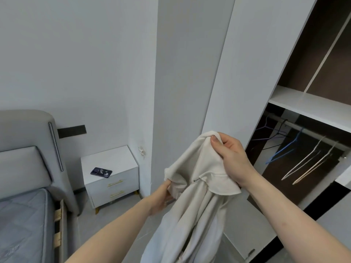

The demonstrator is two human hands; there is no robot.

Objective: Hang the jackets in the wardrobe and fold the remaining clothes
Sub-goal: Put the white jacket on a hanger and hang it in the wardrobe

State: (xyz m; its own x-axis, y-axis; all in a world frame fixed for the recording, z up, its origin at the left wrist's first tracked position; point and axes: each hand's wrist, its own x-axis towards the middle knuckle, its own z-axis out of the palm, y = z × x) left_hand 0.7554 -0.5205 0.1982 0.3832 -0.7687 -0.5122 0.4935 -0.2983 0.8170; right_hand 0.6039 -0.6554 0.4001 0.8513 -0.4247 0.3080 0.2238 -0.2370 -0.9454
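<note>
A cream-white jacket [197, 202] hangs from both my hands in front of the open wardrobe [307, 103]. My right hand [229, 154] pinches the fabric at the top, near the collar. Lower and to the left, my left hand [163, 196] grips a bunched fold of the same jacket, its fingers partly hidden by the cloth. The body of the jacket drops out of the bottom of the frame. Inside the wardrobe a rail [313, 131] carries several bare hangers: purple, black, blue [284, 150] and two pale ones [311, 164].
A white door panel [245, 73] stands between me and the wardrobe opening. A white nightstand [112, 179] with a phone [101, 172] on it sits by the wall at left. A grey bed [24, 205] with its headboard fills the lower left.
</note>
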